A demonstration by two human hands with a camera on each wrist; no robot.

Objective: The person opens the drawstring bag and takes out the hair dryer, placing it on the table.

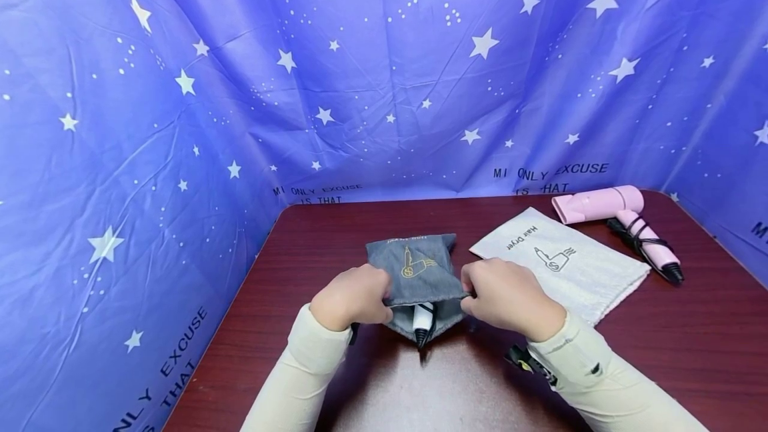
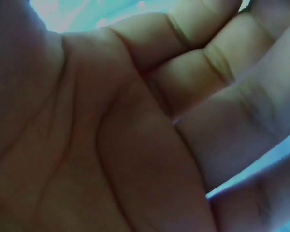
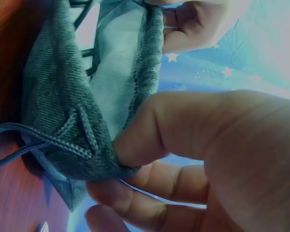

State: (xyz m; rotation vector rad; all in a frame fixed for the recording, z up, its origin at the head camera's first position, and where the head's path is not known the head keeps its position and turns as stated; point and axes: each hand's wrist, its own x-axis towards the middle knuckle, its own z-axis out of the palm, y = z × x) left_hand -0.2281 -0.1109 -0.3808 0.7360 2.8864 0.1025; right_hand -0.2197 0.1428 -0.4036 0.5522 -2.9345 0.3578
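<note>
A dark grey drawstring bag (image 1: pixel 414 269) printed with a gold hair dryer lies on the table, its mouth toward me. My left hand (image 1: pixel 354 297) grips the left side of the mouth. At the opposite side, my right hand (image 1: pixel 510 295) pinches the hem between thumb and fingers; the right wrist view shows this hand (image 3: pixel 183 145) at the hem, near a grey drawcord (image 3: pixel 43 137). Inside lies a white hair dryer (image 1: pixel 423 317) with a black cord round its handle. The handle's end pokes out of the mouth; the rest is hidden. Only my palm fills the left wrist view.
A white bag (image 1: pixel 576 272) marked "Hair Dryer" lies flat to the right, close behind my right hand. Beyond it rests a pink hair dryer (image 1: pixel 600 204) with a black cord round its handle. A blue star-printed cloth (image 1: pixel 384 85) hangs around the dark red table (image 1: pixel 288 245).
</note>
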